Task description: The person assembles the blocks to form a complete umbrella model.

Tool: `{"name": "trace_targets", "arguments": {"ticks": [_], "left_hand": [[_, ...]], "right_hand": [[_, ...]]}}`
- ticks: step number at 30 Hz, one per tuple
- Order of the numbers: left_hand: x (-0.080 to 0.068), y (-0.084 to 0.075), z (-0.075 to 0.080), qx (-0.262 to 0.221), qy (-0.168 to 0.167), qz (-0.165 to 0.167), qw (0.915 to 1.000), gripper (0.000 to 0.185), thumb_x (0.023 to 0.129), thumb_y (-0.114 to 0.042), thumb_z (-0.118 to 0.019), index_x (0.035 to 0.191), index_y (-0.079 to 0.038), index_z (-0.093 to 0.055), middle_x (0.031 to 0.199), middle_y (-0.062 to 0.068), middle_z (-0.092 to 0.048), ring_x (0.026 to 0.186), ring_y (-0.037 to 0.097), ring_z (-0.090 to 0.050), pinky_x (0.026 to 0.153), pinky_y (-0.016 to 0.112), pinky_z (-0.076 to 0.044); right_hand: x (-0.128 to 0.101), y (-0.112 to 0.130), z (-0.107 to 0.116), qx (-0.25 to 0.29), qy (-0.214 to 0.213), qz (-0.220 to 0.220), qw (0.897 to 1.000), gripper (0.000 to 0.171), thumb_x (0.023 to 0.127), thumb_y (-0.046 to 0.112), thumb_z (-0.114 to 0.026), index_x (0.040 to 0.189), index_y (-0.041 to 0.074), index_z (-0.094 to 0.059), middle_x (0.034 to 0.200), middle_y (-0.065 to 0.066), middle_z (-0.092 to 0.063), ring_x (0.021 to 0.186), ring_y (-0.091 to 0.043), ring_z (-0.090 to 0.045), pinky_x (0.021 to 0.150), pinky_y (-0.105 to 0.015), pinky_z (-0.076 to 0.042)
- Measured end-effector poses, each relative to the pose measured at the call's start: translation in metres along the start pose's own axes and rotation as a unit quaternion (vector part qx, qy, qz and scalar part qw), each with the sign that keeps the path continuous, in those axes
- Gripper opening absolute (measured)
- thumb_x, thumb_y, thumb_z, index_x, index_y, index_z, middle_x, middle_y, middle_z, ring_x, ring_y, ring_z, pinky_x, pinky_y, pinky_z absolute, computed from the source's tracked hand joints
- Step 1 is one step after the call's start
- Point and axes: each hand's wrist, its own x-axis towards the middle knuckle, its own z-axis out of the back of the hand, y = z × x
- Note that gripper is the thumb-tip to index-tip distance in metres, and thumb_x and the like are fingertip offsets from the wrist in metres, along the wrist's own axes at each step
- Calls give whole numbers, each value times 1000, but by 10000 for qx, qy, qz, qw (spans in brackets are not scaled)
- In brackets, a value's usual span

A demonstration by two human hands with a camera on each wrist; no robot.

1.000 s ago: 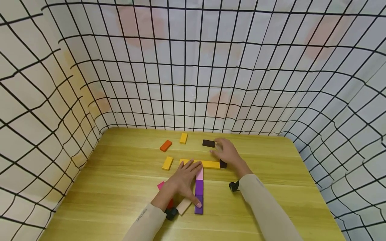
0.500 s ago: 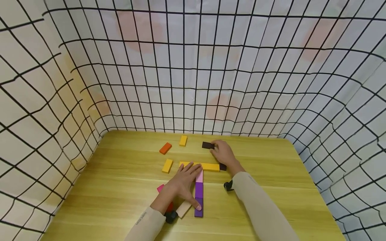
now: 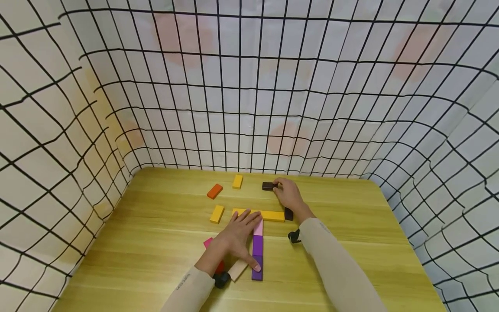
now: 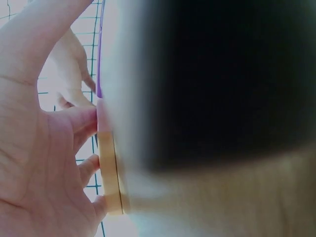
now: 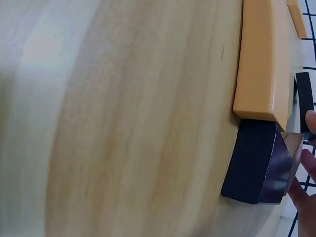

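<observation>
Working on a pale wood table (image 3: 156, 242) walled by white cloth with a black grid (image 3: 249, 86). Left hand (image 3: 235, 236) lies flat, fingers straight, over the pink block (image 3: 258, 227) and purple blocks (image 3: 257, 255). Right hand (image 3: 288, 195) pinches the far black block (image 3: 267, 186); a second ago it only hovered beside it. Long yellow bar (image 3: 269, 214) sits between the hands. Right wrist view alone shows a second dark block (image 5: 256, 163) butted against the bar's end (image 5: 259, 64). Left wrist view is mostly blurred.
</observation>
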Motion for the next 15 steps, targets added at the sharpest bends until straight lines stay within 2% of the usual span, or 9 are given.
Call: {"name": "trace_targets", "arguments": {"ticks": [9,15], "left_hand": [[1,1,-3,-61,-14,-20,10000,147,42,-94,-63,158,-23,-9,165,-7,-6,153,27,-4,121,57,-6],[1,1,-2,-22,-17,-10,10000,147,42,-95,-62,158,-23,-9,165,-7,-7,153,27,-4,121,57,-5]], "right_hand": [[-1,-3,-4,-46,15,-208,9998,30,97,22,-61,124,10,-62,121,-12,-63,112,-31,-58,97,-49,-48],[-1,-5,-7,-15,17,-282,9996,31,97,23,-60,125,10,-61,122,-12,-62,113,-30,-58,98,-48,-48]]}}
